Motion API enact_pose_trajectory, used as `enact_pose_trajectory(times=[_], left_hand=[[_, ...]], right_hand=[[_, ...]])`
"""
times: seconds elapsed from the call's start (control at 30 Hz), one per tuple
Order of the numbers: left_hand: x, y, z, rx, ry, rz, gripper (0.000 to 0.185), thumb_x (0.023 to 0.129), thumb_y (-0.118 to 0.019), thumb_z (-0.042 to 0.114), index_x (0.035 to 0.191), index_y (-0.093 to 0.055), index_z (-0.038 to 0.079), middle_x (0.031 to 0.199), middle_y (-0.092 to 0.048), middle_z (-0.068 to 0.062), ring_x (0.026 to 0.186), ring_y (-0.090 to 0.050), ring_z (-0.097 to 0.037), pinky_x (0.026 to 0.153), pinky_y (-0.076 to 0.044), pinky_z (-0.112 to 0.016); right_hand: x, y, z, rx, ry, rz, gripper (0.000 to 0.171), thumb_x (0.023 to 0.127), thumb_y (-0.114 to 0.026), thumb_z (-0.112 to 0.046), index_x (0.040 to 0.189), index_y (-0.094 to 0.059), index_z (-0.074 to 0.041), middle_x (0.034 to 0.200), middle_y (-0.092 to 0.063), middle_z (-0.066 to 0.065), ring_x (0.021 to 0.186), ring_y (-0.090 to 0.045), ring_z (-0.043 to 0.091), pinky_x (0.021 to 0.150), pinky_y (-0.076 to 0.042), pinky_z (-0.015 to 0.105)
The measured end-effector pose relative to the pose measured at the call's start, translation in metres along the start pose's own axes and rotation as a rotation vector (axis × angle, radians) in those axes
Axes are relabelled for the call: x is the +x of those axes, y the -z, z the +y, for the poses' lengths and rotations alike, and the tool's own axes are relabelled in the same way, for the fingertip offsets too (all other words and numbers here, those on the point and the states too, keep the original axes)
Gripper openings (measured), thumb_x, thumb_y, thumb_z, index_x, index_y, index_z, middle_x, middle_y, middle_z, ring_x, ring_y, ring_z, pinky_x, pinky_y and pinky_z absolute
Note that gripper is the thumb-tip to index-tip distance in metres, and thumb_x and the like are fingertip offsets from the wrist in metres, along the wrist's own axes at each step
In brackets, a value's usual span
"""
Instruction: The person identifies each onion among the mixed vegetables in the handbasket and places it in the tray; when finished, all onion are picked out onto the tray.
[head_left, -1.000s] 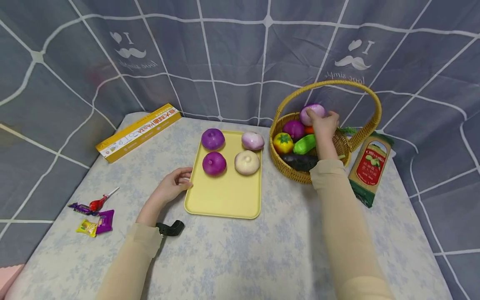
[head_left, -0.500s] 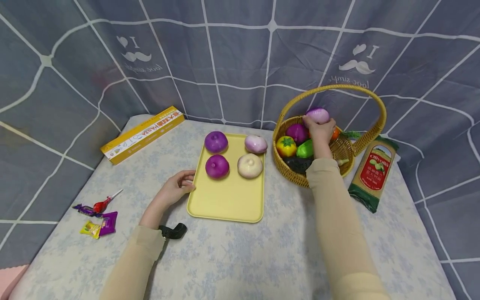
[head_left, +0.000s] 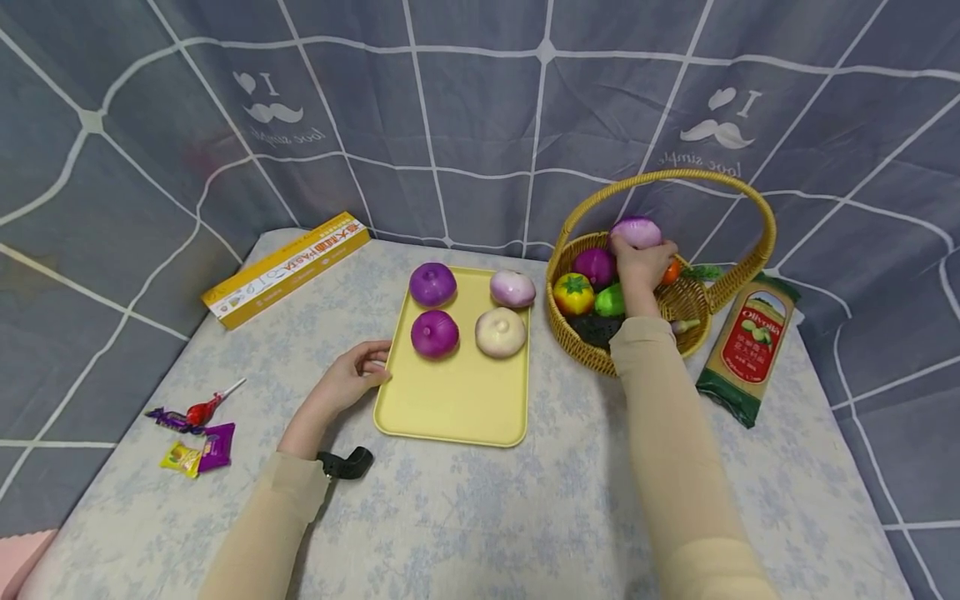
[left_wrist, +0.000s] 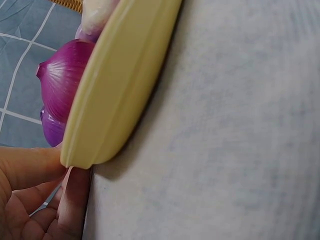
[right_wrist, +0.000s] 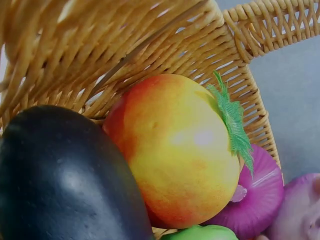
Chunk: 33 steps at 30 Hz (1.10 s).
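My left hand [head_left: 352,377] pinches the left rim of a yellow tray [head_left: 450,400], thumb above and a finger beneath in the left wrist view. Two dark purple onions [head_left: 435,334], a white onion [head_left: 500,332] and a pale purple onion [head_left: 513,288] lie on the tray's far half. My right hand [head_left: 643,267] reaches over a wicker basket [head_left: 581,353] and grips another pale purple onion [head_left: 637,231] at its back rim. Around it in the basket are a yellow-red tomato [right_wrist: 175,150], an eggplant [right_wrist: 65,175], a dark purple onion [right_wrist: 255,195] and a green vegetable [head_left: 610,300].
The basket's tall handle [head_left: 678,175] arches over the right hand. Right of it lies an Olivoilà pasta packet [head_left: 750,346]. A yellow pasta box [head_left: 285,268] lies at the back left. A lollipop [head_left: 202,412] and several wrapped candies [head_left: 216,446] are at the left.
The right hand has shifted slightly left over the basket with the pale purple onion, now covering more of the green vegetable. The left hand stays at the tray rim; the head view has shifted a little.
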<state>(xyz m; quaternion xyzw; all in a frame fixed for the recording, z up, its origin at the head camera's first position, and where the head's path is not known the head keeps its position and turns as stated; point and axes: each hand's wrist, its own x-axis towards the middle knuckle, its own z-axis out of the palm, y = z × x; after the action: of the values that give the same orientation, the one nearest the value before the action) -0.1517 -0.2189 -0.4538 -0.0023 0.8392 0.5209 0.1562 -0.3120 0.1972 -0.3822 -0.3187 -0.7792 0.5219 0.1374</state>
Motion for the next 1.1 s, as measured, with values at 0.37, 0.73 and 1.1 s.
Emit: enact_pose_trajectory(times=[0.37, 0.73, 1.1], left_hand=[[0.002, 0.0, -0.002, 0.001, 0.001, -0.002, 0.053, 0.098, -0.058, 0.006, 0.147, -0.04, 0.001, 0.13, -0.053, -0.022, 0.108, -0.057, -0.026, 0.079, -0.05, -0.018], [0.003, -0.001, -0.003, 0.003, 0.005, -0.005, 0.053, 0.098, -0.058, 0.007, 0.148, -0.04, 0.001, 0.13, -0.053, -0.022, 0.108, -0.057, -0.026, 0.08, -0.05, -0.019], [0.003, -0.001, -0.003, 0.014, 0.004, 0.002, 0.053, 0.098, -0.058, 0.006, 0.147, -0.041, 0.001, 0.128, -0.054, -0.021, 0.107, -0.057, -0.024, 0.081, -0.049, -0.018]], right_hand=[[0.001, -0.001, 0.001, 0.059, 0.004, 0.035, 0.074, 0.077, -0.076, -0.029, 0.132, -0.036, -0.002, 0.138, -0.045, 0.02, 0.126, -0.047, 0.029, 0.11, -0.037, 0.031], [0.002, 0.008, 0.002, 0.162, -0.001, 0.028, 0.071, 0.077, -0.075, -0.027, 0.131, -0.036, -0.005, 0.14, -0.043, 0.018, 0.128, -0.043, 0.023, 0.107, -0.037, 0.025], [-0.017, 0.029, -0.005, 0.316, -0.138, -0.051, 0.083, 0.078, -0.077, -0.026, 0.141, -0.026, -0.008, 0.148, -0.032, 0.012, 0.133, -0.037, 0.018, 0.103, -0.045, 0.022]])
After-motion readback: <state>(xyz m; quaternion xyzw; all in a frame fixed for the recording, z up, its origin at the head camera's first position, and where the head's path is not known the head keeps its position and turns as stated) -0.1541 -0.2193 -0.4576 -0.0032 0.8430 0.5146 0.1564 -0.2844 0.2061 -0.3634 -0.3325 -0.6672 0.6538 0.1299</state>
